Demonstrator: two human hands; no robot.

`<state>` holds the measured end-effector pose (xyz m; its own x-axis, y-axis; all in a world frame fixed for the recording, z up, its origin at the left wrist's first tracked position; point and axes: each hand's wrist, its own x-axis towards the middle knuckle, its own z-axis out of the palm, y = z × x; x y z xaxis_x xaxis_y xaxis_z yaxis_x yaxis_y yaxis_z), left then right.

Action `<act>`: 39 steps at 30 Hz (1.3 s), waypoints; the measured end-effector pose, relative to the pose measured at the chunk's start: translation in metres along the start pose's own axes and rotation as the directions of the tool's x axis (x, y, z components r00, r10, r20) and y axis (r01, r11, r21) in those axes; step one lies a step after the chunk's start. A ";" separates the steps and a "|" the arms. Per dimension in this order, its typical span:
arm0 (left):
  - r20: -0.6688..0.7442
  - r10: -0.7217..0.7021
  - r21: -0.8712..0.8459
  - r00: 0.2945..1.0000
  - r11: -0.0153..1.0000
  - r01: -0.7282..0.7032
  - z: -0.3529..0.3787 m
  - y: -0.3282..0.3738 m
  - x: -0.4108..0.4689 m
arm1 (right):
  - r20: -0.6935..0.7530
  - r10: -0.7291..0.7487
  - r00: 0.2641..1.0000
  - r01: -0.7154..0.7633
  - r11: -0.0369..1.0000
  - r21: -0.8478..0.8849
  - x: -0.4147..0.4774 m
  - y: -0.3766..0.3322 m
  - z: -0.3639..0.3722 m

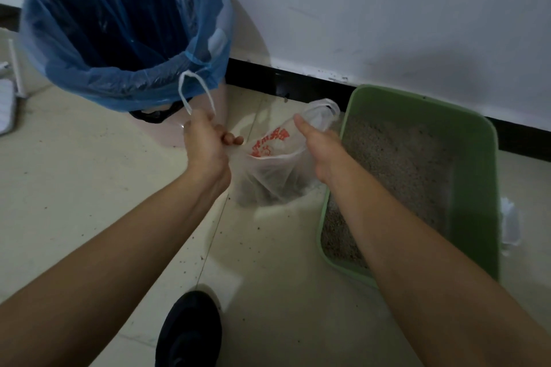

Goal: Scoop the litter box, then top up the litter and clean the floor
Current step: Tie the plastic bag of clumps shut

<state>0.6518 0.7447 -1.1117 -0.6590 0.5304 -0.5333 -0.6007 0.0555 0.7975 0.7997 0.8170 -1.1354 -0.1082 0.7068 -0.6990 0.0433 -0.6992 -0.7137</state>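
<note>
Above the shoe (189, 334), left hand (208, 143) and right hand (320, 152) each grip the plastic bag (268, 179) by its mouth; scooping seems done, next knot it for the bin (98, 83).

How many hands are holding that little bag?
2. The left hand grips the left edge of the small bag; the right hand holds its right side, beside the litter box.

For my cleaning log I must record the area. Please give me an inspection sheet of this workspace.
Surface: tiled floor, dotted with small specks.
Job's things: green litter box holding litter; clear bag, red print.
Clutter: white object beside the box.
Hands: left hand and right hand both grip the bag.
Cables: nothing seen.
Surroundings: blue-lined bin, white wall, dark shoe.
</note>
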 end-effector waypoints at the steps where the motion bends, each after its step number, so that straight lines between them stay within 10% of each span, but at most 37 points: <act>1: 0.013 -0.028 -0.020 1.000 0.999 0.028 -0.001 0.001 -0.001 | -0.004 -0.047 0.999 0.047 0.999 -0.008 -0.003 -0.001 0.000; 7: 0.093 0.046 0.266 0.995 0.961 -0.070 -0.008 0.005 -0.002 | 0.051 -0.679 0.732 0.666 0.699 -0.261 -0.021 -0.008 -0.010; 11: 0.318 -0.035 0.272 0.948 0.961 -0.056 -0.012 0.011 0.001 | 0.413 -0.539 0.734 0.675 0.511 -0.532 -0.017 0.010 -0.022; 16: 0.538 -0.058 0.475 0.841 0.845 -0.245 -0.010 0.007 -0.007 | 0.433 -0.579 0.691 0.712 0.444 -0.543 -0.015 0.017 -0.019; 21: 0.443 0.060 0.460 0.894 0.841 -0.284 -0.001 0.006 -0.008 | 0.496 -0.519 0.696 0.709 0.388 -0.589 -0.024 0.020 -0.025; 25: 0.410 0.060 0.428 0.910 0.869 -0.250 0.002 0.000 -0.010 | 0.510 -0.559 0.653 0.626 0.020 -0.780 -0.014 0.029 -0.038; 31: 0.486 -0.296 0.391 0.823 0.915 0.098 -0.001 0.003 0.001 | 0.298 -0.596 0.745 0.586 0.373 -0.719 -0.021 0.021 -0.045; 36: 0.665 -0.577 0.622 0.475 0.779 0.075 -0.005 0.009 -0.002 | 0.495 -0.592 0.636 0.486 -0.192 -0.853 -0.029 0.010 -0.036; 39: 0.661 -0.578 0.652 0.479 0.758 0.014 -0.001 0.006 -0.008 | 0.592 -0.627 0.506 0.420 -0.420 -0.804 -0.025 0.019 -0.033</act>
<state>0.6529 0.7402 -1.1034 0.3303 0.7812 -0.5297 -0.1696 0.6012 0.7809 0.8364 0.7897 -1.1326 -0.6701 0.7324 0.1209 0.7350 0.6774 -0.0303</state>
